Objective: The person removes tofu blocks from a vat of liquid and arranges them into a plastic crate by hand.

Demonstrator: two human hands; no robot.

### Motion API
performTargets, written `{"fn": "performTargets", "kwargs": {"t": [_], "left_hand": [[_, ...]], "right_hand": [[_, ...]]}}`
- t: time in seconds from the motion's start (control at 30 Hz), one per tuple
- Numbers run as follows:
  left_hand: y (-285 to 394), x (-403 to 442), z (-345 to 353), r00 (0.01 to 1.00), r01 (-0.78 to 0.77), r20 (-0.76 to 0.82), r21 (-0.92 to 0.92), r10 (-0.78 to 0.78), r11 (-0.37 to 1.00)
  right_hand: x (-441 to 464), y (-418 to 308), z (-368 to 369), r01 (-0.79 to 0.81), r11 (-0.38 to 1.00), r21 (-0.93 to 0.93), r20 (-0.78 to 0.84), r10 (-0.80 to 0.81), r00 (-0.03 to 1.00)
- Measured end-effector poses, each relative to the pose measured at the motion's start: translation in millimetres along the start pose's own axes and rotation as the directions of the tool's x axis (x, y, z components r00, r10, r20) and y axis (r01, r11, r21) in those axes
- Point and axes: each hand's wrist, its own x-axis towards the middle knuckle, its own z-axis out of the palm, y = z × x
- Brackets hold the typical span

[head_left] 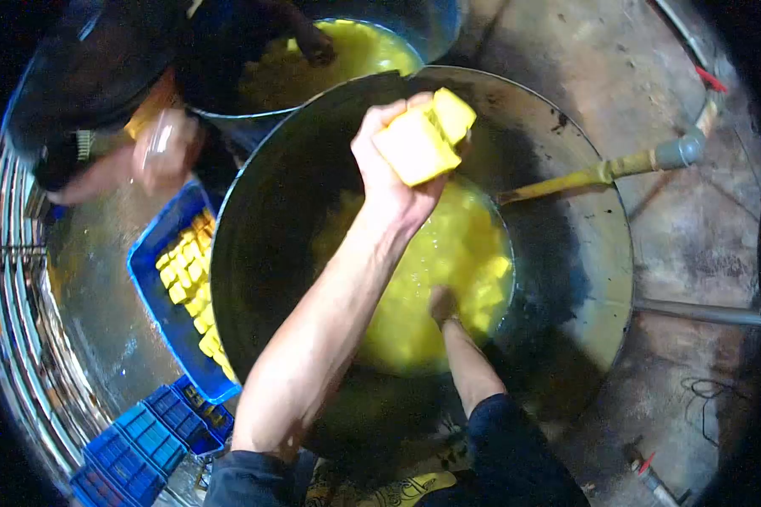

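Observation:
Raised above the big round metal vat (613,220), my left hand (397,173) grips two yellow blocks (418,145), one beside the other. Below it, yellow liquid (406,296) fills the bottom of the vat, with more yellow blocks (492,287) in it near the right side. My right hand (442,306) reaches down into this liquid; its fingers are hidden under the surface. A yellowish pipe (566,179) with a grey end slants over the vat's right rim.
Left of the vat stands a blue crate (165,317) holding many yellow blocks. Stacked blue crates (135,448) are at the lower left. A co-worker's blurred hand (167,150) is at the upper left; another hand (315,46) is over a second vat (258,112) with yellow liquid.

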Motion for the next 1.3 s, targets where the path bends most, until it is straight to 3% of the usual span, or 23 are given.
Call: {"fn": "performTargets", "kwargs": {"t": [0.03, 0.07, 0.1, 0.17, 0.2, 0.23, 0.3, 0.37, 0.4, 0.47, 0.53, 0.6, 0.67, 0.73, 0.77, 0.83, 0.9, 0.97, 1.03, 1.1, 1.13, 1.17, 1.3], "left_hand": [[12.3, -11.6, 18.1, 0.995, -0.089, 0.053, -0.015, 0.089, 0.996], [25.7, -23.9, 33.9, 0.99, -0.107, 0.095, -0.01, 0.108, 0.994], [40.2, -36.3, 45.6, 0.983, -0.125, 0.135, -0.01, 0.126, 0.992], [66.8, -61.5, 57.6, 0.981, -0.163, 0.105, -0.021, 0.164, 0.986], [82.4, -68.4, 53.3, 0.98, -0.16, 0.108, -0.095, 0.169, 0.983], [96.3, -84.1, 50.4, 0.973, -0.129, 0.172, -0.157, 0.156, 0.979], [121.9, -111.2, 44.1, 0.967, -0.181, 0.148, -0.173, 0.207, 0.968], [148.7, -138.5, 33.5, 0.965, -0.216, 0.107, -0.184, 0.238, 0.959], [157.3, -154.3, 29.6, 0.954, -0.28, 0.063, -0.155, 0.292, 0.947], [181.2, -177.3, 12.5, 0.941, -0.335, -0.001, -0.13, 0.337, 0.933], [200.5, -193.7, -14.2, 0.936, -0.353, -0.029, -0.124, 0.352, 0.927], [211.9, -210.8, -37.0, 0.923, -0.384, -0.033, -0.141, 0.383, 0.913], [218.8, -224.7, -67.1, 0.925, -0.374, -0.086, -0.039, 0.369, 0.927], [219.0, -232.9, -92.2, 0.902, -0.393, -0.195, -0.004, 0.385, 0.919], [218.2, -239.1, -107.8, 0.893, -0.391, -0.241, 0.0, 0.379, 0.92], [218.5, -256.5, -135.1, 0.868, -0.363, -0.34, 0.065, 0.362, 0.93], [222.6, -277.4, -166.6, 0.913, -0.249, -0.327, 0.029, 0.244, 0.968], [222.0, -300.1, -189.0, 0.911, -0.262, -0.322, 0.025, 0.256, 0.965], [235.8, -318.9, -193.0, 0.895, -0.241, -0.394, -0.035, 0.208, 0.97], [254.4, -333.1, -206.8, 0.87, -0.229, -0.467, -0.099, 0.158, 0.968], [264.3, -334.8, -218.4, 0.799, -0.24, -0.58, -0.065, 0.159, 0.969], [274.4, -336.1, -228.6, 0.715, -0.244, -0.682, -0.033, 0.157, 0.969], [319.7, -339.7, -284.7, 0.609, -0.25, -0.703, 0.268, 0.366, 0.93]], "right_hand": [[-5.9, -5.5, -20.0, -0.104, 0.993, 0.053, 0.163, 0.095, 0.982], [-1.0, 24.5, 58.1, -0.061, 0.997, -0.04, -0.389, 0.041, 0.92], [-8.0, 23.3, 53.1, -0.057, 0.997, -0.047, -0.39, 0.034, 0.92], [-37.6, 20.3, 17.6, -0.199, 0.925, -0.324, -0.405, 0.054, 0.913], [-39.0, 10.0, -11.4, -0.234, 0.834, -0.5, -0.115, 0.203, 0.972], [-36.2, 15.7, -16.4, -0.224, 0.828, -0.513, -0.123, 0.188, 0.974], [-31.4, 23.7, -25.3, -0.034, 0.943, -0.331, 0.082, 0.064, 0.995], [-42.1, 3.9, -78.4, -0.12, 0.991, 0.052, 0.215, 0.106, 0.971], [-45.7, 0.2, -88.6, -0.066, 0.951, 0.303, 0.171, 0.014, 0.985], [-57.9, -32.8, -137.3, 0.133, 0.745, 0.654, 0.096, -0.257, 0.962], [-89.2, -111.7, -229.2, -0.076, 0.579, 0.812, 0.359, -0.391, 0.848], [-125.7, -185.6, -284.4, 0.241, 0.379, 0.893, 0.05, -0.617, 0.786], [-163.9, -263.2, -341.1, 0.69, 0.408, 0.598, -0.178, -0.772, 0.61], [-199.1, -326.8, -364.5, 0.733, 0.38, 0.565, -0.238, -0.775, 0.586], [-219.0, -359.3, -367.2, 0.579, 0.398, 0.712, -0.209, -0.667, 0.715], [-235.4, -410.5, -365.4, 0.552, 0.5, 0.667, -0.135, -0.649, 0.749], [-228.4, -447.6, -331.7, 0.634, 0.59, 0.499, -0.117, -0.679, 0.724], [-220.6, -482.1, -292.2, 0.623, 0.765, 0.161, -0.273, -0.572, 0.773], [-207.9, -505.9, -261.5, 0.651, 0.718, 0.247, -0.302, -0.581, 0.756], [-174.8, -505.3, -199.1, 0.577, 0.725, 0.375, 0.061, -0.641, 0.765], [-152.0, -507.7, -170.8, 0.474, 0.612, 0.633, 0.125, -0.685, 0.718], [-145.6, -520.6, -165.2, -0.118, 0.525, 0.843, 0.456, -0.58, 0.675], [-88.6, -570.4, -124.0, -0.371, 0.505, 0.779, 0.619, -0.529, 0.581]]}}
